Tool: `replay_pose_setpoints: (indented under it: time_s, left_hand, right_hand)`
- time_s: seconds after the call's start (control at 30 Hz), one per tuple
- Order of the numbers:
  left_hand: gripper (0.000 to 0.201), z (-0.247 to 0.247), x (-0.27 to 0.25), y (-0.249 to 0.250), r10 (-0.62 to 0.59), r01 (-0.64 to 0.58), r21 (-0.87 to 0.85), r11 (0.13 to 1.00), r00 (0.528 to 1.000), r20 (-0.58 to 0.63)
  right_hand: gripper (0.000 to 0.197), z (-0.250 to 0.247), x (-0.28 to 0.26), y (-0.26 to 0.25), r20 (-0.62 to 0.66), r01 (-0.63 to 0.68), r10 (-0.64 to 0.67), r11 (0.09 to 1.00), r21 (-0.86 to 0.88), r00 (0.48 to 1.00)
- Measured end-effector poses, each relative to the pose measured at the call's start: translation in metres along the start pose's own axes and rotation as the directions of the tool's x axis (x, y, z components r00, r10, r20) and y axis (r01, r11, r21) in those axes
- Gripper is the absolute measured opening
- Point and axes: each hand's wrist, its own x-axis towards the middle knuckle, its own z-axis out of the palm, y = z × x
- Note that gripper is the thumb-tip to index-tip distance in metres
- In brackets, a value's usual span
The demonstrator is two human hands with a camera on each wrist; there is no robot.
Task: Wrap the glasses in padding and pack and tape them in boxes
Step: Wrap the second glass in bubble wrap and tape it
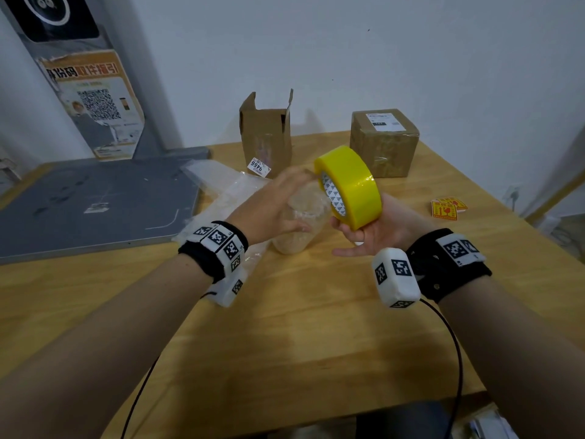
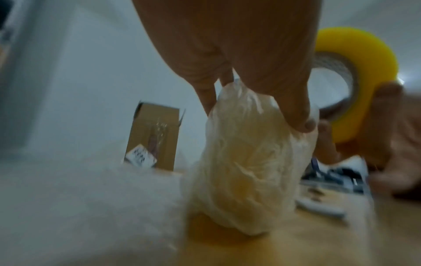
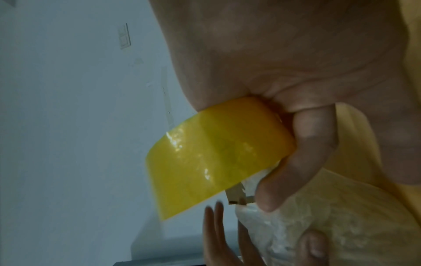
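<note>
The wrapped glass (image 1: 300,223) stood upright on the wooden table (image 1: 316,327), approx. centre, just in front of the person. It looked like a tall rounded bundle: translucent whitish padding, crinkled w/ fine folds, bunched at the top, a yellowish-tan tint showing through from inside. In the left wrist view its base sat on the tabletop and the padding narrowed toward the top; that view was blurred, so finer texture couldn't be made out.

Left hand (image 1: 272,207) was over the bundle's top, fingers and thumb curled down around the gathered padding, gripping it. Fingertips (image 2: 303,124) pressed into the wrap near the top.

Right hand (image 1: 376,229) held a roll of yellow tape (image 1: 348,188) just right of the bundle, lifted off the table, tilted so its white printed core faced the left hand. The thumb (image 3: 303,158) was curled along the roll's edge, the roll wedged against the palm; other fingers were partly spread below. A short loose tape end appeared beside the thumb tip in the right wrist view, close to the padding; whether it touched, couldn't tell.

More loose padding sheet (image 1: 228,191) lay flat on the table behind and left of the bundle. Further back stood an open cardboard box (image 1: 266,144), flaps up, and to its right a sealed box (image 1: 384,142) w/ a shipping label. Red-and-yellow stickers (image 1: 448,207) lay at the table's right side, well apart from the hands.
</note>
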Motion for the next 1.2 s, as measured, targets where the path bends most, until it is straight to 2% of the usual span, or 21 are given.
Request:
replay_pose_setpoints:
  time_s: [0.03, 0.07, 0.1, 0.13, 0.17, 0.23, 0.37, 0.47, 0.63, 0.7, 0.8, 0.87, 0.97, 1.07, 1.2]
  left_hand:
    - [0.102, 0.003, -0.001, -0.001, -0.11, 0.097, -0.137, 0.986, 0.99, -0.091]
    - [0.105, 0.008, -0.003, -0.001, -0.255, 0.204, -0.281, 0.938, 0.954, -0.157]
    - [0.103, 0.012, -0.004, 0.0, -0.398, 0.307, -0.406, 0.861, 0.903, -0.16]
    - [0.1, 0.016, -0.005, 0.0, -0.496, 0.396, -0.47, 0.789, 0.862, -0.108]
    - [0.099, 0.02, -0.005, 0.0, -0.537, 0.457, -0.483, 0.747, 0.843, -0.033]
    - [0.107, 0.029, -0.002, -0.002, -0.529, 0.493, -0.467, 0.734, 0.846, 0.063]
    - [0.108, 0.037, 0.01, -0.002, -0.548, 0.521, -0.406, 0.751, 0.834, 0.057]
    - [0.105, 0.037, 0.021, 0.004, -0.527, 0.521, -0.312, 0.794, 0.847, 0.072]
    - [0.104, 0.036, 0.032, 0.015, -0.448, 0.458, -0.066, 0.887, 0.885, 0.127]
    - [0.104, 0.038, 0.035, 0.018, -0.436, 0.44, -0.003, 0.898, 0.891, 0.13]
    - [0.102, 0.038, 0.038, 0.022, -0.447, 0.446, 0.039, 0.894, 0.885, 0.131]
    - [0.092, 0.038, 0.039, 0.02, -0.454, 0.453, 0.037, 0.891, 0.882, 0.127]
    - [0.084, 0.039, 0.039, 0.01, -0.507, 0.51, -0.019, 0.86, 0.857, 0.094]
    - [0.081, 0.04, 0.038, 0.0, -0.583, 0.588, -0.114, 0.801, 0.809, 0.074]
    - [0.107, 0.045, 0.042, -0.021, -0.637, 0.63, -0.286, 0.722, 0.767, 0.08]
  right_hand:
    - [0.046, -0.002, 0.0, 0.0, -0.001, -0.003, 0.003, 1.0, 0.009, 1.0]
    - [0.046, -0.004, 0.0, 0.0, -0.002, -0.006, 0.006, 1.0, 0.015, 1.0]
    - [0.045, -0.005, 0.0, 0.0, -0.005, -0.009, 0.009, 1.0, 0.015, 1.0]
    - [0.043, -0.005, -0.001, -0.001, -0.013, -0.013, 0.013, 1.0, 0.004, 1.0]
    - [0.041, -0.006, -0.001, -0.001, -0.02, -0.013, 0.012, 1.0, -0.013, 1.0]
    - [0.036, -0.006, -0.002, -0.003, -0.037, -0.002, 0.0, 0.998, -0.065, 0.999]
    - [0.026, -0.01, -0.015, -0.013, -0.13, 0.06, -0.096, 0.965, -0.257, 0.987]
    - [0.042, -0.018, -0.028, -0.032, -0.174, 0.102, -0.178, 0.921, -0.376, 0.968]
    - [0.043, -0.016, -0.046, -0.053, -0.219, 0.14, -0.268, 0.873, -0.467, 0.938]
    - [0.044, -0.013, -0.05, -0.056, -0.224, 0.145, -0.293, 0.848, -0.509, 0.93]
    - [0.036, -0.002, -0.058, -0.059, -0.185, 0.111, -0.274, 0.791, -0.602, 0.944]
    - [0.033, 0.01, -0.063, -0.059, -0.155, 0.094, -0.258, 0.746, -0.66, 0.953]
    - [0.027, 0.029, -0.067, -0.056, -0.154, 0.082, -0.315, 0.625, -0.776, 0.936]
    - [0.027, 0.046, -0.067, -0.047, -0.126, 0.066, -0.354, 0.483, -0.873, 0.927]
    - [0.04, 0.063, -0.057, -0.031, -0.029, 0.065, -0.421, 0.208, -0.976, 0.907]
